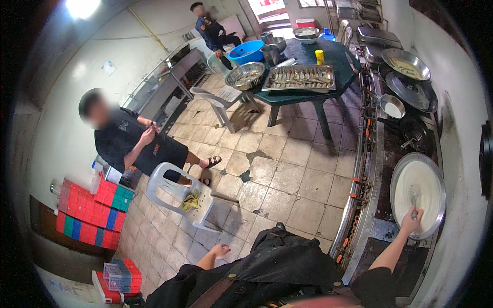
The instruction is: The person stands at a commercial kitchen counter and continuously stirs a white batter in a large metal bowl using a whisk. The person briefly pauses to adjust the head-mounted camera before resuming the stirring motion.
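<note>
My right hand (411,221) grips the handle of a wire whisk (415,198) over a wide metal basin (393,192). The whisk's wires dip into a pale, creamy liquid (420,177), which blurs their outline. The basin rests on a long stove (379,231) along the right wall. My left hand (221,250) hangs by my side over the tiled floor, loosely curled and holding nothing that I can see. Beyond the basin are a blackened pan (416,129) with a slotted metal utensil (411,139) and a saucepan of white liquid (392,109).
A plastic chair (165,192) holding a yellow cloth (190,200) stands left. Beside it a person (127,134) handles a small object. A tray of shrimp (300,77) lies on the green table (285,98). Another person (212,30) sits behind. Gas pipes (348,200) edge the stove.
</note>
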Tool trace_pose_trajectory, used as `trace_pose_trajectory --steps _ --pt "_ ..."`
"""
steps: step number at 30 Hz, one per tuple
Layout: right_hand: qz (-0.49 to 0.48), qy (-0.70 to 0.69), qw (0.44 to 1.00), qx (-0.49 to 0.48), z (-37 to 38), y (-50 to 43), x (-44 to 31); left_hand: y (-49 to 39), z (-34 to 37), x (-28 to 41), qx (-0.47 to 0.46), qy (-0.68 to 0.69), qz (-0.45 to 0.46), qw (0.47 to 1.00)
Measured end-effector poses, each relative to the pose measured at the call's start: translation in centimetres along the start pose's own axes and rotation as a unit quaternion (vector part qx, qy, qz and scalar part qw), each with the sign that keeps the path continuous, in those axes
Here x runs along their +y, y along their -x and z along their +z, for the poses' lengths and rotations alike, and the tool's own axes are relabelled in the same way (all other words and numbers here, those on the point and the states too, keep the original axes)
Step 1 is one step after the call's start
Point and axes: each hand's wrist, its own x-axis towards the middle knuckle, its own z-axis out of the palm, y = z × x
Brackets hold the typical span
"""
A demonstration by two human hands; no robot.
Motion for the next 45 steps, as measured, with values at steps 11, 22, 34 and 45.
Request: trace_pose_trajectory --steps 11,22,34,45 --pt "-0.037 -0.016 0.999 0.034 -0.2 -0.3 3.2 1.2 -0.2 -0.7 -0.073 -0.054 0.067 0.994" --pt "-0.008 0.013 0.999 0.039 -1.0 -0.8 2.8 -1.5 -0.5 1.4 -0.023 0.111 -0.064 0.992" --pt "-0.055 -0.001 0.998 -0.031 -0.7 -0.2 3.2 1.8 -1.1 2.5 -0.037 0.100 -0.079 0.991" --pt "-0.013 -0.040 0.997 -0.057 -1.7 -0.1 2.4 3.1 -4.1 6.5 -0.083 -0.089 0.081 0.989"
